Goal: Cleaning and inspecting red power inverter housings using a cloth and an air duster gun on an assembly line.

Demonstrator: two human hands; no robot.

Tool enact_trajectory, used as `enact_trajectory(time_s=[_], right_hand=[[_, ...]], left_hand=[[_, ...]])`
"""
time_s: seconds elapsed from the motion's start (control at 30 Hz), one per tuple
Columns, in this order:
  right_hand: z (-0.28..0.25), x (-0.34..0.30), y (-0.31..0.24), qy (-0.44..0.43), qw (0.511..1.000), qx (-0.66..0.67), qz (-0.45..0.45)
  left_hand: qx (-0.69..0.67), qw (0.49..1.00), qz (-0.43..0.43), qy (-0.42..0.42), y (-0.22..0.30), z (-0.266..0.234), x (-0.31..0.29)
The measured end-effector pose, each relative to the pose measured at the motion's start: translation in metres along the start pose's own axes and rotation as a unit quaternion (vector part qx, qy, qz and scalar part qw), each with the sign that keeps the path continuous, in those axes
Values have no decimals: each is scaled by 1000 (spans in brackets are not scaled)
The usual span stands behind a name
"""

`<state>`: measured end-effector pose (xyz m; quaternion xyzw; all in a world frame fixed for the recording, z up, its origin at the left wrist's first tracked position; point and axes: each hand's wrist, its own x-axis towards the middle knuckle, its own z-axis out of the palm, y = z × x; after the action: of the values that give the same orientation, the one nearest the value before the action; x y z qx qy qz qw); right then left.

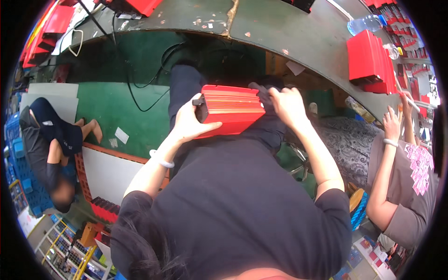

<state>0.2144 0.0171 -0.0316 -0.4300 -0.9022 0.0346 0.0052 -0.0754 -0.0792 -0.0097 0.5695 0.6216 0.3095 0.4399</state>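
Observation:
A red ribbed metal case (pixel 233 109) with a black end piece rests over my lap. My left hand (pixel 189 122) is closed on its left end, with the thumb lying along the near side. By the case's right end, my right hand (pixel 287 103) pinches a dark, limp, cloth-like piece (pixel 263 94). That piece touches or lies close to the case's far right corner; its exact kind is hard to make out against my dark trousers.
A worn grey-green workbench (pixel 186 18) runs ahead, with red cases (pixel 368 58) and a water bottle (pixel 366 24) at right. Black cables (pixel 133 91) hang below it. One person works at right; another person (pixel 51 135) is at left near an orange-edged crate (pixel 109 170).

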Motion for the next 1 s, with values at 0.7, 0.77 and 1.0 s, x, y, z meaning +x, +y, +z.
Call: enact_trajectory(time_s=[0.7, 0.77, 1.0], right_hand=[[-38, 38, -62, 129, 963, 237, -1], [-42, 48, -73, 189, 940, 283, -36], [-74, 74, -100, 278, 914, 286, -71]], left_hand=[[43, 999, -13, 15, 26, -11, 8], [92, 995, 3, 49, 47, -8, 8], [93, 992, 0, 85, 64, -1, 20]])
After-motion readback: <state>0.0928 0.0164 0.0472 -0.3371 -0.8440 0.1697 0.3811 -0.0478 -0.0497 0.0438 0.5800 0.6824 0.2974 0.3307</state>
